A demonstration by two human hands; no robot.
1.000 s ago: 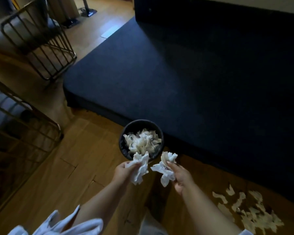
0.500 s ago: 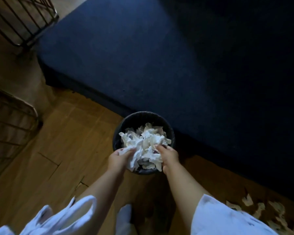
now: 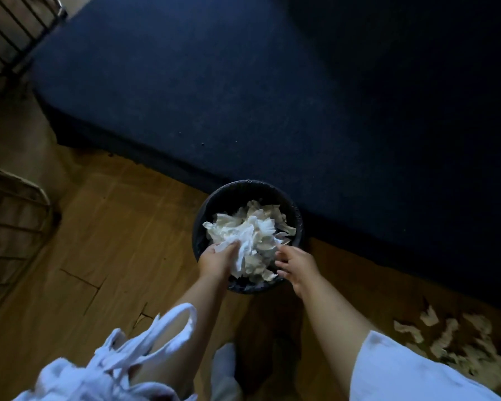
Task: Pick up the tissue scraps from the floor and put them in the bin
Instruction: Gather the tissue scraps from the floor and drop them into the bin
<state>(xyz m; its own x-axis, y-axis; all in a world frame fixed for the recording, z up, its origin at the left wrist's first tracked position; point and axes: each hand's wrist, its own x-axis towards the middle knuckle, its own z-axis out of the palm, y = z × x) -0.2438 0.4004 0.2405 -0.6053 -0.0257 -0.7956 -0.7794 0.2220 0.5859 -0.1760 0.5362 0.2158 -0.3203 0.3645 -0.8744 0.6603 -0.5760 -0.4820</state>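
Note:
A round black bin [image 3: 297, 224] stands on the wooden floor against a dark blue platform, heaped with white tissue scraps [image 3: 255, 233]. My left hand [image 3: 219, 259] is over the bin's near rim, its fingers still closed on a white tissue [image 3: 243, 250] that lies on the heap. My right hand [image 3: 297, 263] hovers at the bin's right near edge with fingers spread and nothing in them. More tissue scraps [image 3: 446, 340] lie scattered on the floor at the lower right.
The dark blue platform [image 3: 272, 96] fills the upper half. Metal wire racks stand at the top left [image 3: 9, 33] and left edge [image 3: 9, 227]. My socked foot [image 3: 224, 369] is on the floor below the bin.
Both hands carried tissue wads to the bin and pushed them onto the heap. My right hand has let go and drawn back with its fingers spread; the left still grips its tissue.

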